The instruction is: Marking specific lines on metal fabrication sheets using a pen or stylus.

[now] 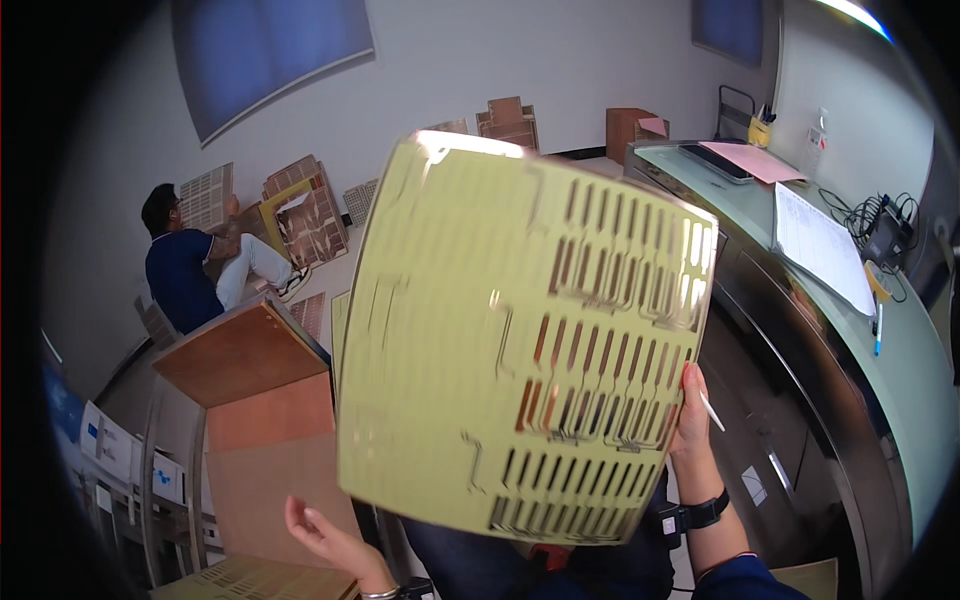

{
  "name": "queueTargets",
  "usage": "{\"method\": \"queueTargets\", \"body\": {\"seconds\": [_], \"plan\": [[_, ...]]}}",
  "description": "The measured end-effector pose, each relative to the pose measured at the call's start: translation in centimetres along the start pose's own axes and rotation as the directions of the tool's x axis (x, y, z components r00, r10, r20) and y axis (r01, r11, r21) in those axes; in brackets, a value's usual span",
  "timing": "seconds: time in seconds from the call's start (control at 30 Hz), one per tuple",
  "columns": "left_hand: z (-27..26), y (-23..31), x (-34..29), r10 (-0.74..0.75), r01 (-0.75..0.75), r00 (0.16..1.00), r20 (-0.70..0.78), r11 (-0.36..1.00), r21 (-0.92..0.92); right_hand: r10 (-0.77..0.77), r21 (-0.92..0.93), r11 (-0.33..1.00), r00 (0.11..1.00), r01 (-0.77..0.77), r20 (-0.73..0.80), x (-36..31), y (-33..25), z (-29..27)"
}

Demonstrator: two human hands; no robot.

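Note:
A large yellow-green panel point(430, 300) is held up tilted in front of me. Groups of narrow slot-like marks and fine lines like circuit traces cover its right part; bright glare shows at its top edge. My right hand point(688, 420) grips the panel's right edge, with most of the fingers hidden behind it. A slim white pen-like stick point(712, 412) juts out from that same hand. Below the panel's lower left corner, my left hand point(328, 535) is apart from it, fingers loosely spread and holding nothing. Another yellow-green panel point(255, 580) lies under the left hand.
Brown boards point(270, 480) stand and lie at the left beside a metal rack point(150, 480). A seated co-worker point(190, 265) holds a patterned panel point(207, 197). More panels point(310, 215) lean along the wall. At right, a glass-topped desk point(915, 400) bears papers point(820, 245), cables and a bottle point(815, 140).

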State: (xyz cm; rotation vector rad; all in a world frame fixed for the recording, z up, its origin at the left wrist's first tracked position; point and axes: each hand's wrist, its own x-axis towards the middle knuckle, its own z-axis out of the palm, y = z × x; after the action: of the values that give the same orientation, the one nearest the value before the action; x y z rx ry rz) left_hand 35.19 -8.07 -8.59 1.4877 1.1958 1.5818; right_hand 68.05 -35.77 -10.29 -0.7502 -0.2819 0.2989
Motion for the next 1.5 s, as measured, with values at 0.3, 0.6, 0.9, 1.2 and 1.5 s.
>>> {"method": "queueTargets", "body": {"seconds": [0.3, 0.6, 0.9, 1.2, 1.5], "plan": [[6.2, 3.5, -8.3, -0.391, 0.654, 0.754, 0.528, 0.526, -0.544, 0.044, 0.186, 0.981, 0.997, -0.056, 0.068, -4.1, 5.4, 3.6], [1.3, -3.0, -3.2, -0.505, 0.629, 0.773, 0.383, 0.687, -0.363, 0.05, 0.108, 0.994, 0.959, -0.021, -0.279, -2.9, -0.6, -7.1], [0.3, -7.8, -3.5, -0.612, 0.706, 0.675, 0.412, 0.699, -0.118, 0.07, -0.571, 0.76, 0.913, -0.31, -0.402, -6.4, -1.5, -12.5], [0.6, -5.5, -3.9, -0.633, 0.692, 0.653, 0.415, 0.722, 0.014, 0.482, -0.965, 0.244, 0.875, -0.095, 0.036, -9.2, 5.4, 0.3], [0.0, -7.4, -3.5, -0.573, 0.662, 0.68, 0.458, 0.748, -0.047, -0.053, -0.986, -0.109, 0.99, 0.126, 0.133, -9.5, 1.3, -6.5]]}}
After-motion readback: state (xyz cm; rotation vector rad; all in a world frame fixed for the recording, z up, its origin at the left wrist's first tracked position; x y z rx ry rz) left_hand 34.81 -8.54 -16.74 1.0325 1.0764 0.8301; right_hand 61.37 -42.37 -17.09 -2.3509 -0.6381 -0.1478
